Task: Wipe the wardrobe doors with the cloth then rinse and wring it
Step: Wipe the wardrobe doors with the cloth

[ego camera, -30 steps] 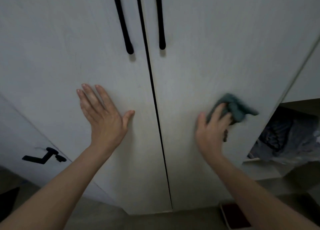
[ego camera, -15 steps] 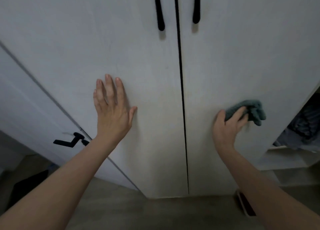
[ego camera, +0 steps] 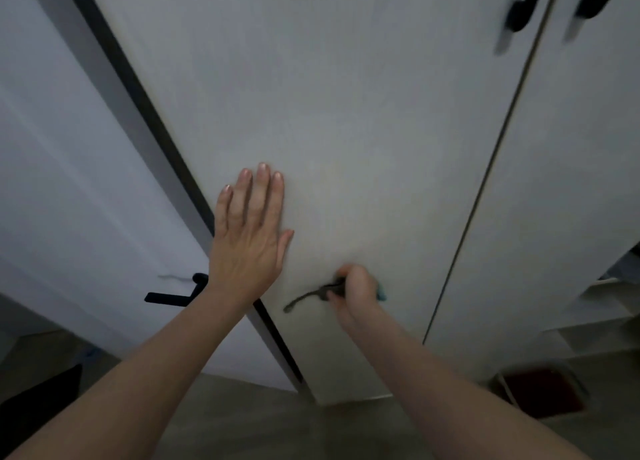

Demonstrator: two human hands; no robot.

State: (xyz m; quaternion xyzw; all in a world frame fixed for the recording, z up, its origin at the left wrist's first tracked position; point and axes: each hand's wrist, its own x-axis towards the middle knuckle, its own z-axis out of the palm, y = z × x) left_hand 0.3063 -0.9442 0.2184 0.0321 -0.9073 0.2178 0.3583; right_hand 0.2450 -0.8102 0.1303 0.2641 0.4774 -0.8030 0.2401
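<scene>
Pale wardrobe doors (ego camera: 346,113) are shut, thin dark seam between them over on the right. Teal cloth (ego camera: 381,291) is bunched against the left door low down, mostly hidden, only an edge showing.

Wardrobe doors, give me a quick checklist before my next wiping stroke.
1. Cloth in right hand: ok, gripped, mostly hidden.
2. Left hand bracing left wardrobe door: ok, flat on the panel.
3. Cloth touching the door: cannot tell, hand covers it.
4. Doors shut, seam closed: ok.
5. Cloth needs rinsing: cannot tell.
6. Right wardrobe door wiped clean: cannot tell.
</scene>
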